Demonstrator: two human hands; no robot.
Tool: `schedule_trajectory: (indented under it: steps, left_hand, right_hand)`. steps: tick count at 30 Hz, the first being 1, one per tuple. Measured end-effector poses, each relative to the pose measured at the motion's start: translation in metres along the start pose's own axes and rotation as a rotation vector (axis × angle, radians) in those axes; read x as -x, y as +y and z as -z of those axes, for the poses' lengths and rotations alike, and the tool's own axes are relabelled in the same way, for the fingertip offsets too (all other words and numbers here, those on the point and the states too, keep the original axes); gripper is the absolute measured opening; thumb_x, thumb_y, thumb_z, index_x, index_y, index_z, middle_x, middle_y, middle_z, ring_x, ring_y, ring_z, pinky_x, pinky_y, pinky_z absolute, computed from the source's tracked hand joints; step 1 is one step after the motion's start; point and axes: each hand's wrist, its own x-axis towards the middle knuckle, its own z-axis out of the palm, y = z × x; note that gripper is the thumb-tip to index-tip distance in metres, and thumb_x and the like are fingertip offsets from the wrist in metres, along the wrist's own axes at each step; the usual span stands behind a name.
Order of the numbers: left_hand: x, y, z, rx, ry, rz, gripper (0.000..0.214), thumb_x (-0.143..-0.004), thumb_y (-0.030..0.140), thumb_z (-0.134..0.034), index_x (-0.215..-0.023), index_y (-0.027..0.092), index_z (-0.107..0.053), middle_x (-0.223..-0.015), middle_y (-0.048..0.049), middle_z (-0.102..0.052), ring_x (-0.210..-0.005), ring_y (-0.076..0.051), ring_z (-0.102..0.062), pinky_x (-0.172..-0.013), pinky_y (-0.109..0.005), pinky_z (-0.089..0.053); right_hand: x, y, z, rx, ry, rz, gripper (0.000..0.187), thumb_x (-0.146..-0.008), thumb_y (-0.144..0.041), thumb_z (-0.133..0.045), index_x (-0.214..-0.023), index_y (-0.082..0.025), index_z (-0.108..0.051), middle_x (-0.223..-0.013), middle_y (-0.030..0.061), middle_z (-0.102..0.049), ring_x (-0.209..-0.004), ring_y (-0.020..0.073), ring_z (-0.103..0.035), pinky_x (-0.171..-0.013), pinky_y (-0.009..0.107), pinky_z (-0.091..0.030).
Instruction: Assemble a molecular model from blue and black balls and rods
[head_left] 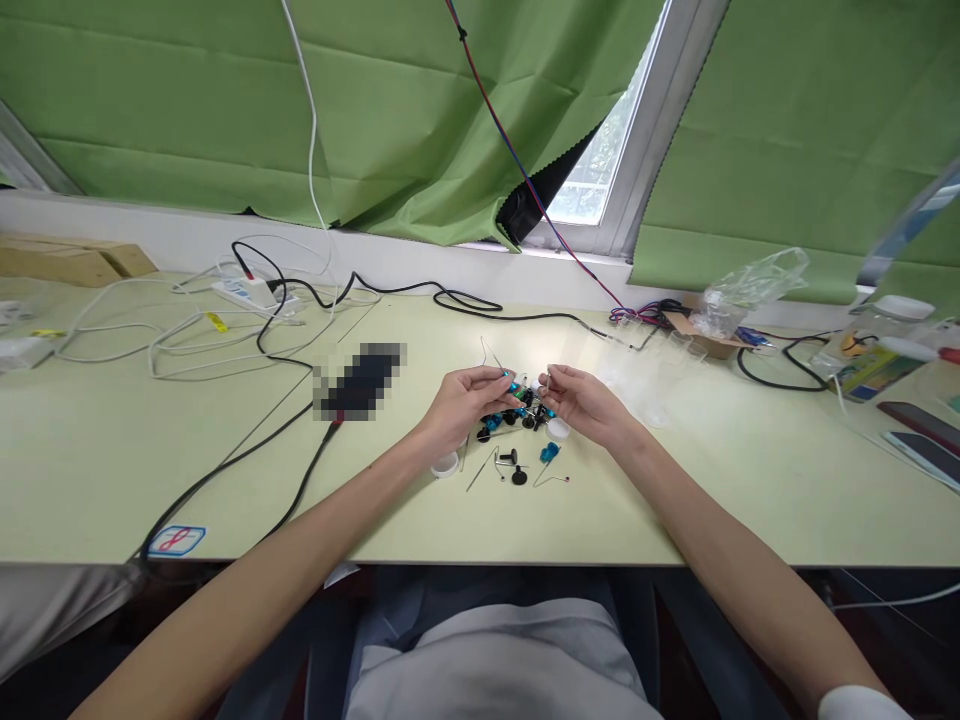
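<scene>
Thin wires (491, 355) stand pinched over clustered blue, black beads (495, 422).

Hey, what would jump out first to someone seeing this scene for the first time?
The left hand, pinching a thin wire, and the right hand meet in the middle over a heap of small blue and black parts. Behind hang bright green curtains, and loose cables sprawl across the table at left.

The worktop (112, 440) is looking pale yellow-green and plain. The curtains (187, 100) are showing a stronger green. The little pieces (517, 410) are shining bright blue and black, beside a white cap (445, 464). A black cable (247, 450) and white cables (120, 335) are showing. A sticker (176, 540) is showing a blue edge and a red scribble.
</scene>
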Motion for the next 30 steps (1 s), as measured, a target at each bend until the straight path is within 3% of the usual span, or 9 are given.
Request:
schedule_trajectory:
  steps: [6, 15, 22, 30]
  left_hand:
    - [-0.001, -0.002, 0.002, 0.0, -0.025, -0.005, 0.034, -0.073, 0.035, -0.083, -0.095, 0.012, -0.072, -0.088, -0.008, -0.073, -0.077, -0.016, -0.071, -0.091, -0.036, -0.056]
    - [0.001, -0.002, 0.0, 0.0, -0.046, -0.009, 0.033, -0.073, 0.036, -0.082, -0.094, 0.012, -0.072, -0.083, -0.0064, -0.073, -0.078, -0.017, -0.071, -0.092, -0.038, -0.056]
    - [0.001, -0.005, 0.0, -0.033, -0.042, -0.002, 0.035, -0.073, 0.036, -0.082, -0.096, 0.011, -0.072, -0.081, -0.0069, -0.073, -0.078, -0.017, -0.071, -0.091, -0.037, -0.057]
    - [0.005, -0.005, -0.002, -0.07, -0.101, -0.001, 0.037, -0.074, 0.04, -0.081, -0.097, 0.012, -0.073, -0.082, -0.0079, -0.073, -0.078, -0.018, -0.072, -0.09, -0.038, -0.056]
  right_hand:
    - [0.003, -0.002, -0.004, 0.068, -0.008, -0.008, 0.026, -0.069, -0.028, -0.084, -0.079, -0.018, -0.061, -0.075, -0.0015, -0.059, -0.067, 0.0102, -0.057, -0.065, 0.024, -0.051]
    - [0.007, -0.003, -0.007, 0.114, -0.068, 0.032, 0.024, -0.071, -0.032, -0.083, -0.083, -0.016, -0.069, -0.078, 0.0014, -0.063, -0.072, 0.0102, -0.059, -0.074, 0.024, -0.054]
    - [0.011, -0.003, -0.011, 0.413, -0.061, 0.269, 0.032, -0.073, -0.042, -0.081, -0.089, -0.017, -0.068, -0.08, 0.0052, -0.073, -0.067, 0.0131, -0.064, -0.069, 0.029, -0.054]
    - [0.014, -0.002, -0.018, 0.647, 0.004, 0.482, 0.03, -0.077, -0.048, -0.075, -0.076, -0.02, -0.065, -0.064, 0.0012, -0.064, -0.05, 0.0142, -0.057, -0.047, 0.029, -0.045]
